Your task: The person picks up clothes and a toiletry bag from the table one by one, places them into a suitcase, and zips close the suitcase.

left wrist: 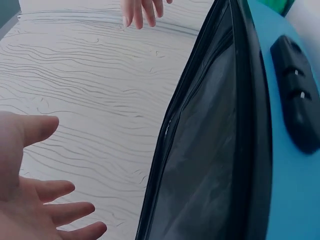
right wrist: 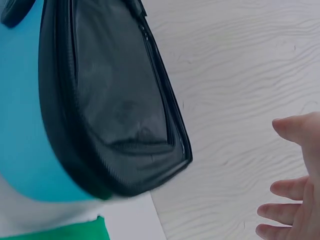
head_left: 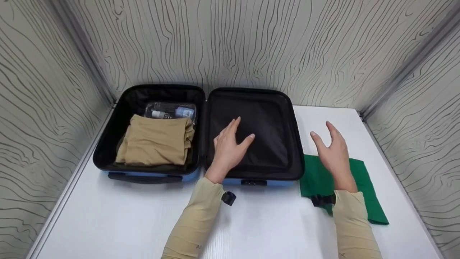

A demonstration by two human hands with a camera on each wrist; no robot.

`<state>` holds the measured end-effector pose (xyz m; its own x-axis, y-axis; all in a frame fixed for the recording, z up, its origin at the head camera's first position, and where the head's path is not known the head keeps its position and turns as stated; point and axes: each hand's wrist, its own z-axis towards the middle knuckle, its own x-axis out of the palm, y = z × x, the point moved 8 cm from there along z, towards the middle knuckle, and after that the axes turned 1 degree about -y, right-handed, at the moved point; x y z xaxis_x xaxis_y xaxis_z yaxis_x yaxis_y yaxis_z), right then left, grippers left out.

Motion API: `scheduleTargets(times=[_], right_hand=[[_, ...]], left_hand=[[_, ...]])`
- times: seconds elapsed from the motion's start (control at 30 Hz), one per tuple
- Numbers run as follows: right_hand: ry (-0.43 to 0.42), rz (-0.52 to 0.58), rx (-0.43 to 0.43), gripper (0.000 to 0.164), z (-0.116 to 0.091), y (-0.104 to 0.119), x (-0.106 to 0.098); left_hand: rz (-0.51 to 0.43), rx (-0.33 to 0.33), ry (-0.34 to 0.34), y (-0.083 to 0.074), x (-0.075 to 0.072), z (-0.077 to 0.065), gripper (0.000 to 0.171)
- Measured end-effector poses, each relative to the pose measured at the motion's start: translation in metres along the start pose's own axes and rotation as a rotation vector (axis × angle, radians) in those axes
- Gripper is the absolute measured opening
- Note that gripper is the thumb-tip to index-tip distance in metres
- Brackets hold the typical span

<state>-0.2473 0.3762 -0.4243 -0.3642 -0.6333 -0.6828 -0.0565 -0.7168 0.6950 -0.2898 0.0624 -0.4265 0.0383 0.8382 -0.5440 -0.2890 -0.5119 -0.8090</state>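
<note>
A blue suitcase with black lining lies spread wide in the head view. Folded tan cloth fills much of its left half, with a clear pouch of small bottles behind. Above the lined right half, my left hand hovers with fingers extended, holding nothing. My right hand is over a green cloth to the right, thumb and fingers spread and nothing between them. In the left wrist view, the latch shows on the blue shell.
The suitcase stands on a white table, close to the wood-grain patterned back wall. Similar panels rise at left and right, joined by grey metal corner posts. A dark handle juts from the left half's front.
</note>
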Motion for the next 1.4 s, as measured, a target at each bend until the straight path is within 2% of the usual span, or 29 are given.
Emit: scheduleTargets(times=[0.33,0.7,1.0,1.27,1.4], right_hand=[[0.002,-0.025,0.116,0.078,-0.009,-0.034,-0.014],[0.002,-0.037,0.196,0.081,-0.02,-0.066,-0.031],[0.031,-0.067,0.249,0.083,-0.025,-0.09,-0.038],[0.052,-0.086,0.306,0.085,-0.031,-0.106,-0.043],[0.066,-0.083,0.325,0.085,-0.035,-0.114,-0.043]], left_hand=[[-0.039,-0.023,0.047,-0.005,0.031,-0.001,0.068],[-0.112,-0.069,0.114,-0.019,0.068,-0.001,0.066],[-0.137,-0.104,0.179,-0.044,0.099,-0.001,0.066],[-0.075,-0.101,0.256,-0.069,0.129,0.005,0.068],[-0.14,-0.145,0.3,-0.074,0.146,0.003,0.068]])
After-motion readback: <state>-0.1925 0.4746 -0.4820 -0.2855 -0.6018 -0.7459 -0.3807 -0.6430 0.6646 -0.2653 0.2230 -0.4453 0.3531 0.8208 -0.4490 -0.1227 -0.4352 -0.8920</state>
